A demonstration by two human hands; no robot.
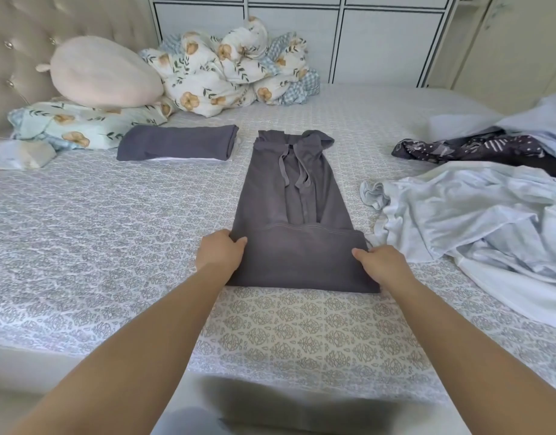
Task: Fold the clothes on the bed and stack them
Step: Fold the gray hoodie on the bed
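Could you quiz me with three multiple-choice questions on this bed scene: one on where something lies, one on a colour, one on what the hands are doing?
1. Where does the folded grey pile lie relative to the grey garment being folded?
A. To its left
B. To its right
C. On top of it

2. What colour is the crumpled clothing on the right of the bed?
A. Red
B. Pale blue
C. Green

3. What are the left hand and right hand doing?
A. Hanging idle
B. Holding a pillow
C. Gripping the garment's near fold

Answers:
1 A, the pile sits left of the garment, near the floral pillow.
2 B, that cloth is pale blue.
3 C, each hand grips one side of the folded edge.
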